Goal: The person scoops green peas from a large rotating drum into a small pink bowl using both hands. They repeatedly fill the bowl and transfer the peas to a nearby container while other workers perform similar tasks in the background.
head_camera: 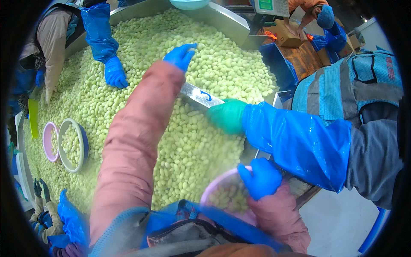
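Observation:
My left hand, in a blue glove, reaches across a wide heap of pale green, oval, grape-like fruits. Its fingers are extended above the heap, with nothing visible in them. A metal strip with a blue mark runs from just below this hand to a co-worker's green-gloved hand. My right hand, also blue-gloved, grips the rim of a pink basin close to my body. Some of the same fruits lie in that basin.
A co-worker's blue-gloved hand rests on the heap at upper left. Two basins stand at left, one pink and one pale-rimmed. The bin's metal wall bounds the far side. Another worker handles a cardboard box.

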Available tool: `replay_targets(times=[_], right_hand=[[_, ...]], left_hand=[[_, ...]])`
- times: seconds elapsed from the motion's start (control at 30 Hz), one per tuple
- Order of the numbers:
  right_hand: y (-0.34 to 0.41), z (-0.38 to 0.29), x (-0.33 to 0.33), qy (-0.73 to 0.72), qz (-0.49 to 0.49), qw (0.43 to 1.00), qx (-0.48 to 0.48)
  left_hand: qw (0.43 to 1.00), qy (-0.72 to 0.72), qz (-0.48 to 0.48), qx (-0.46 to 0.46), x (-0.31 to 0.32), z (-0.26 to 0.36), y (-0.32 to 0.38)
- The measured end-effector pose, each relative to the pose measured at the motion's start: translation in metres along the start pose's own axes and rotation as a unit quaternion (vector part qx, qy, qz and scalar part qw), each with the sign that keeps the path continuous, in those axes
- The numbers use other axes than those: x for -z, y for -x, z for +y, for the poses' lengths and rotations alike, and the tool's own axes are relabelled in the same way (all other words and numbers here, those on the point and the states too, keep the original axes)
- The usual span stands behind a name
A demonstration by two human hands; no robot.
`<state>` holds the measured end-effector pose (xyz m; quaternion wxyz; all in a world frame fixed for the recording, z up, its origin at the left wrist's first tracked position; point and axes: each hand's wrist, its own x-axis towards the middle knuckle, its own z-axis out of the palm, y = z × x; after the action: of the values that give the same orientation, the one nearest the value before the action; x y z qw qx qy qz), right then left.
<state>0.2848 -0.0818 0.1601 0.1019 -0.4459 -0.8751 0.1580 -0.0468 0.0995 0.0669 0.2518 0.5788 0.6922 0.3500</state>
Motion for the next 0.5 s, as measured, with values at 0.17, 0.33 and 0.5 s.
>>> replay_targets(times=[0.17,0.33,0.5], right_hand=[[0.006,0.01,-0.005,0.053,-0.056,0.997,-0.001],[-0.005,0.001,-0.012,-0.02,-0.077,0.984,-0.159],[-0.002,0.027,-0.04,0.045,-0.02,0.998,-0.048]], left_hand=[[0.899,0.051,-0.316,-0.298,0.031,0.132,0.167],[0.947,0.043,-0.256,-0.19,0.02,0.133,0.241],[0.934,-0.164,-0.288,0.134,0.063,0.063,0.328]])
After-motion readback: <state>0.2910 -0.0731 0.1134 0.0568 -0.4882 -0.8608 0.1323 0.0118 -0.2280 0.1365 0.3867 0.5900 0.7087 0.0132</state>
